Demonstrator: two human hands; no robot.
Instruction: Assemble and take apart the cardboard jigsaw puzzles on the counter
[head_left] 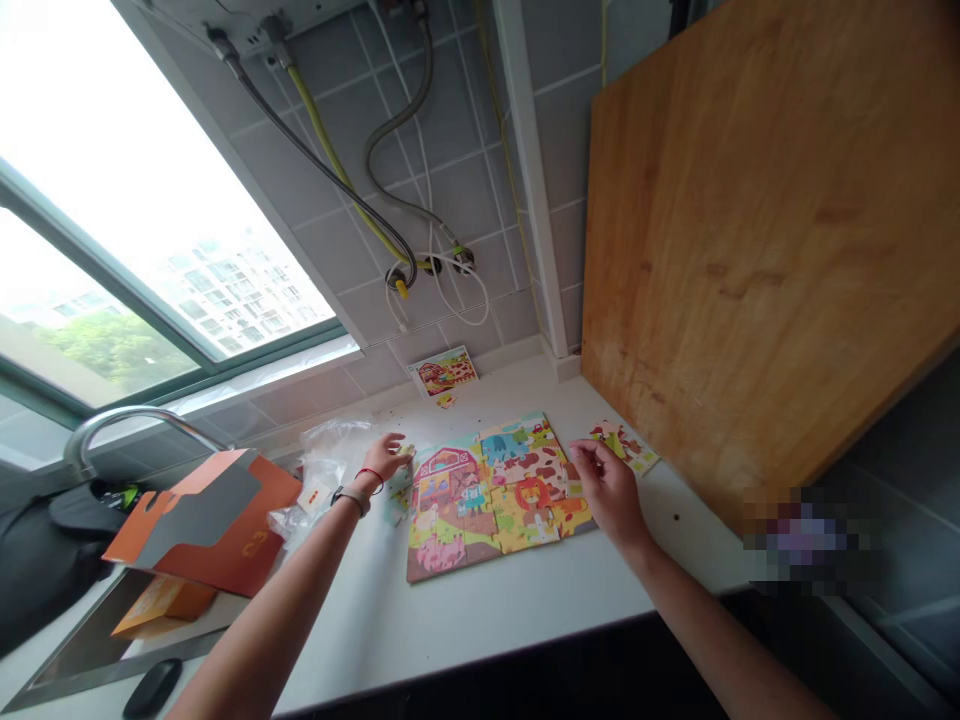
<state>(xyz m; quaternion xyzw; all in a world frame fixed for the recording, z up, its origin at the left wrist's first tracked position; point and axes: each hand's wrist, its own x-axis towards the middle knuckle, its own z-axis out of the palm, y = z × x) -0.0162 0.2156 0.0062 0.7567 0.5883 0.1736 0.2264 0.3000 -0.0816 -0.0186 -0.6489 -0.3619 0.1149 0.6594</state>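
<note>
Left hand: The left hand [386, 458] is over the left edge of the puzzle. Its fingers are a little spread and curved, and the fingertips are low, near the loose pieces there. I cannot tell if it pinches something.

Right hand: The right hand [607, 495] is over the right edge of the puzzle. Its fingers are bent down and close together. They hide what is under them, so I cannot tell if they hold a piece.

Wrist: A black watch [349, 499] and a red string [371, 480] are on the left wrist.

Puzzle: The jigsaw puzzle [487, 495] lies flat on the white countertop [465, 640], between the two hands. It shows a farm with a red barn and animals.

Loose pieces: Some pieces [624, 446] lie just beside the right side of the puzzle. Other pieces [397, 500] lie at its left side, below the left hand.

Card: A small picture card [444, 371] stands near the tile wall [450, 170], behind the puzzle. One small piece [446, 401] lies just below it.

Left side: A plastic bag [326, 470] and an orange box [202, 525] are near the left hand, and the box is beside the sink [90, 640].

Back: A wooden cutting board [750, 250] leans at the right. Pipes [397, 170] run on the wall.
</note>
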